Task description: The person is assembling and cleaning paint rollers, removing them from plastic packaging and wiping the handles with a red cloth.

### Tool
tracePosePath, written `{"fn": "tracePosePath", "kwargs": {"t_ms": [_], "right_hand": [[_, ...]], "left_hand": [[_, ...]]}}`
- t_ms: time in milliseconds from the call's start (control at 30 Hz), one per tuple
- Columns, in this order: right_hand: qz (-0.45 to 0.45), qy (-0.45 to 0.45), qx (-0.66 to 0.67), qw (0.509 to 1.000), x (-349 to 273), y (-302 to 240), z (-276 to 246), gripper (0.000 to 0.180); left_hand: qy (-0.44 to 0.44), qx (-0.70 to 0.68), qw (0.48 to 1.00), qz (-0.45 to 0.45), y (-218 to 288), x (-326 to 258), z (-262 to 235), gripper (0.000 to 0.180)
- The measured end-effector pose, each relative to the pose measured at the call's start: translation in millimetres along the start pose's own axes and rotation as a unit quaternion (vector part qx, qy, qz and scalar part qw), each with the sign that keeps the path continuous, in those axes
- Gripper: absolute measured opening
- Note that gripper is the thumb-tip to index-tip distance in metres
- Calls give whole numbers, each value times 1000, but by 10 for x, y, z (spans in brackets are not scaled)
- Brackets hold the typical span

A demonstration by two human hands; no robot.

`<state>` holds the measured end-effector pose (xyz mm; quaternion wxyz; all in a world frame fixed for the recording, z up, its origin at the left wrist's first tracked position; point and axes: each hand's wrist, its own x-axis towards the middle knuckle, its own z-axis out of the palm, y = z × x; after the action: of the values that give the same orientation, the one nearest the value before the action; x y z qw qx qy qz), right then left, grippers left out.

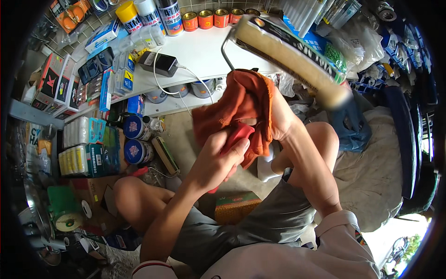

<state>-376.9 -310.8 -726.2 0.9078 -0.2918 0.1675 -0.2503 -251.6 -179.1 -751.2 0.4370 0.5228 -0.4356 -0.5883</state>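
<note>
A paint roller [278, 51] stretches up and away from me, its fuzzy beige sleeve partly wrapped in a black printed label and its far right end blurred. A bent metal rod runs from the sleeve down into a rust-orange cloth [241, 90]. Below the cloth, my left hand [218, 156] is closed around the roller's red handle. My right hand [282, 122] grips the cloth, which is draped around the top of the handle and the rod. Folds of the cloth hide most of the right fingers.
A white shelf [195, 51] ahead bears spray cans [151, 18], a row of small tins [205, 19] and a black power adapter [159, 64] with a white cable. Boxes [95, 160] and round tubs [138, 151] crowd the left. A beige sack [371, 176] lies right; a cardboard box [236, 207] sits between my legs.
</note>
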Motion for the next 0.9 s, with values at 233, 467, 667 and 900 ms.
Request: {"fn": "tracePosePath", "kwargs": {"t_ms": [233, 467, 667, 900], "right_hand": [[-106, 135, -285, 943, 25, 55, 10, 17], [-16, -121, -437, 891, -84, -564, -264, 34], [-103, -131, -407, 898, -218, -453, -271, 38], [-78, -75, -444, 890, -178, -250, -325, 31]], "left_hand": [[15, -56, 998, -26, -21, 89, 62, 30], [-88, -159, 983, -39, 69, 80, 62, 32], [-71, -195, 978, -31, 143, 15, -81, 36], [-29, -72, 997, 16, 119, 30, -83, 27]]}}
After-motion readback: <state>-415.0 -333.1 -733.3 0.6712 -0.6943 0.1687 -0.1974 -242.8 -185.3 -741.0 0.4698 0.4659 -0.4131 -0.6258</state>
